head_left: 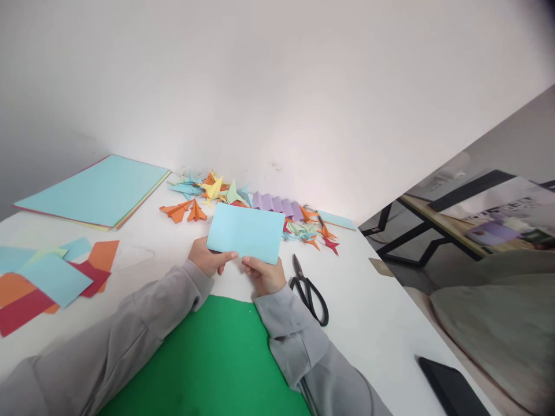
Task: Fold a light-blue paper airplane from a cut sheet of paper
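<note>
A light blue rectangular sheet of paper [246, 231] is held up over the table by both hands, flat side towards me. My left hand [209, 256] grips its lower left corner, with the thumb along the bottom edge. At the lower right, my right hand [265, 275] pinches the same edge between thumb and fingers. The fingers behind the sheet are hidden. Black-handled scissors [309, 292] lie just right of my right hand. Under my forearms a green sheet [212, 358] covers the near part of the table.
Folded paper shapes [212, 188] and a pleated purple paper [277, 203] lie along the wall. Large coloured sheets [97, 190] are stacked at the back left, with cut paper pieces [58, 277] nearer. A dark flat device [451, 384] rests by the right table edge.
</note>
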Motion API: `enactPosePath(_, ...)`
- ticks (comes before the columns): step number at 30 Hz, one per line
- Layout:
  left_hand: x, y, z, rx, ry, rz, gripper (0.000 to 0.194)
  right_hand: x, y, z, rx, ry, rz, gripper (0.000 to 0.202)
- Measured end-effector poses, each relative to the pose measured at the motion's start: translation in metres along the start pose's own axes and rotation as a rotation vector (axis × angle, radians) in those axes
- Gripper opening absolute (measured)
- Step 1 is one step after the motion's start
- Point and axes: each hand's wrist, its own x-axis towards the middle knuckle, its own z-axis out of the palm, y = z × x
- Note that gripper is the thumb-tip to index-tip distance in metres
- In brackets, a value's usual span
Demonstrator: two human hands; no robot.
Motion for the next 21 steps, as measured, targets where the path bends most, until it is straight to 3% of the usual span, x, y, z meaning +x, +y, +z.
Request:
enactPosePath(10,0.017,-0.002,-0.021,0.054,0.015,-0.021,0.041,0.004,-0.015,0.001,0.204,0.021,0.144,0.011)
enactPosePath(21,0.021,0.002,-0.026,-0.027,0.112,-0.079,0.042,0.007,-0.018,-0.007,0.461,0.163,0.229,0.023)
